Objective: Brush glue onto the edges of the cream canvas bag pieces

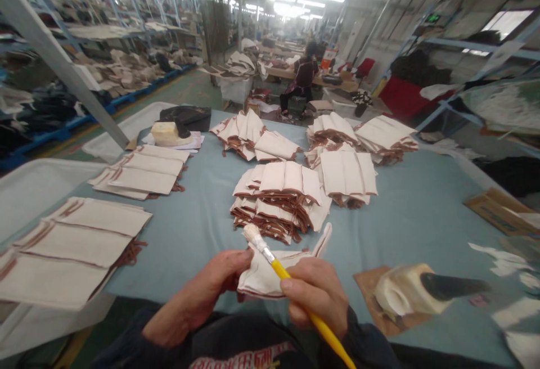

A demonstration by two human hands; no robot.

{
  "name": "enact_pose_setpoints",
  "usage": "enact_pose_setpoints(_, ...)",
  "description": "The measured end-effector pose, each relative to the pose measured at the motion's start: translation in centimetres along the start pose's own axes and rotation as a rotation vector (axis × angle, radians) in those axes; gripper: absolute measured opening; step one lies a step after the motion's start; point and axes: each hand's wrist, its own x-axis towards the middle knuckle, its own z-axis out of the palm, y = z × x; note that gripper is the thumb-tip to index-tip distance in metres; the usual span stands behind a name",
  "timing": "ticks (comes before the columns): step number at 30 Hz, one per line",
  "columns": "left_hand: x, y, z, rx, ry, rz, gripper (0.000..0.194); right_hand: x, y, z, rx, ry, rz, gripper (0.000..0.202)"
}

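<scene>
My left hand (pixel 225 273) grips the left edge of a cream fabric piece (pixel 264 274) with brown edging, thumb on top. In my right hand (pixel 318 287) is a brush with a yellow handle (pixel 280 269), a metal collar and whitish bristles (pixel 252 233) that point up and to the left. Those bristles hover near the upper left of the fabric piece; whether they touch it I cannot tell. Right-hand fingers also lie against the piece's right side. Just beyond it rises a stack of similar cream pieces (pixel 287 180) with brown edges.
More cream stacks lie at the back of the blue-green table (pixel 405 206) and on its left side (pixel 80 239). A cut-open whitish container (pixel 400 293) with a dark handle stands on brown card at right. A cardboard box (pixel 502 211) sits at the right edge. A person (pixel 301 76) sits farther back.
</scene>
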Motion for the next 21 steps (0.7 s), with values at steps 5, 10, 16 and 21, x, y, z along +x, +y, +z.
enact_pose_setpoints(5,1.4,-1.6,0.1,-0.094,-0.008,-0.127,0.042,-0.6,0.3,0.8,0.022,-0.059,-0.049,0.028)
enact_pose_setpoints(10,1.7,-2.1,0.1,-0.124,0.063,-0.051,0.042,-1.0,0.4,2.8,0.132,0.337,0.289,0.022)
enact_pose_setpoints(16,0.3,-0.6,-0.6,0.009,0.131,0.081,0.041,1.2,0.7,2.6,0.596,0.538,0.715,0.030)
enact_pose_setpoints(21,-1.2,2.1,-0.8,0.230,0.147,0.153,0.028,3.5,1.9,1.3,0.758,0.432,0.733,0.032)
